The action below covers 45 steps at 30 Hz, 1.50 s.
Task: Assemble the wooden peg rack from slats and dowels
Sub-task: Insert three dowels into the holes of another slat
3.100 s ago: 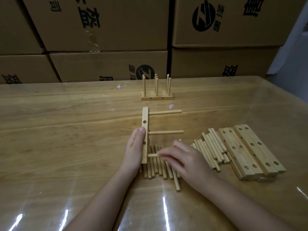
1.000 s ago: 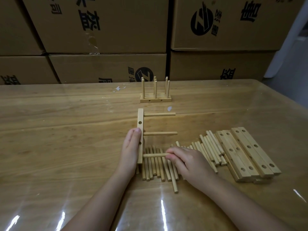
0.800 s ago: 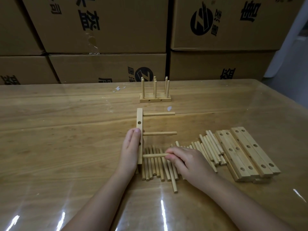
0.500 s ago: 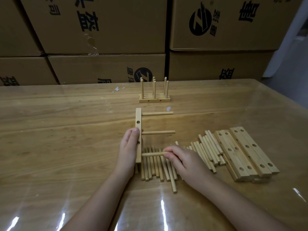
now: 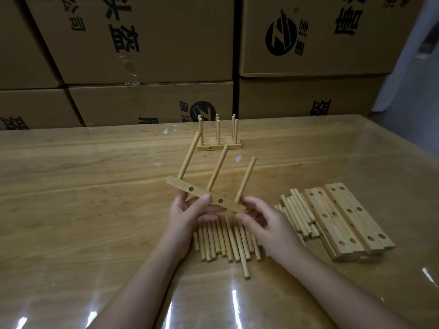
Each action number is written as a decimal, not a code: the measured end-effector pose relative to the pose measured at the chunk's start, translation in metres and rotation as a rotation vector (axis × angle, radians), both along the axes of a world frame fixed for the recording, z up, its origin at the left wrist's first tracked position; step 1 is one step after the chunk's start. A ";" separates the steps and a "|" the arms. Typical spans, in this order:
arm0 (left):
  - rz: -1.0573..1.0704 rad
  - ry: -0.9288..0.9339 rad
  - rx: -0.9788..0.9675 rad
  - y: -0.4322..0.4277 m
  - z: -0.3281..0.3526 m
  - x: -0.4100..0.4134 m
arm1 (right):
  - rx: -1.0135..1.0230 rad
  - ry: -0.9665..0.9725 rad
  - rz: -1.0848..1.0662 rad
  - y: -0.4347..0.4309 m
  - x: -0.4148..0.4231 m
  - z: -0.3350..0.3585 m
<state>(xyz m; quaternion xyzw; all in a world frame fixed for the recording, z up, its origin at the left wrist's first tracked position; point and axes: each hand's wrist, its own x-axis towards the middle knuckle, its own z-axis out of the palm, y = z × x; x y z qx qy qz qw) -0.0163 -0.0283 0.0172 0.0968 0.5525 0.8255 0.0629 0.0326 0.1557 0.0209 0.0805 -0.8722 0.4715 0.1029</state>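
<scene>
Lifted since half a second ago: the slat [image 5: 206,195], then standing on edge on the table with a third dowel being pushed in, is now clear of the surface and turned so its pegs point up and away.

Head view. Three seated dowels [image 5: 217,167] rise from the slat's far face, roughly parallel and leaning toward upper right. Left hand [image 5: 190,214] grips the slat near its middle, thumb on the near face and fingers behind. Right hand [image 5: 261,219] pinches the slat's lower-right end, just beneath the third peg. Two side holes in the near face are vacant.

Slat's long axis runs from upper left to lower right across centre frame, spanning both hands. Loose dowels [image 5: 223,241] lie on the table [image 5: 71,210] directly below the hands. Stack of drilled slats [image 5: 344,219] sits at right of frame, nearer the right hand. One finished rack [image 5: 218,138] stands beyond, before the cardboard boxes [image 5: 142,43].

Assessment: first slat fully pegged. Whichever part comes next, the right hand is better placed to fetch it while the left supports the slat.
</scene>
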 end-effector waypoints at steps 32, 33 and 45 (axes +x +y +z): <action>0.306 0.101 -0.755 -0.036 -0.006 -0.022 | 0.283 0.071 -0.178 0.018 -0.018 -0.012; 0.302 0.093 -0.771 -0.035 -0.007 -0.026 | 0.289 0.071 -0.173 0.019 -0.018 -0.012; 0.270 0.079 -1.204 -0.018 0.000 -0.127 | 0.312 0.096 -0.134 0.016 -0.016 -0.014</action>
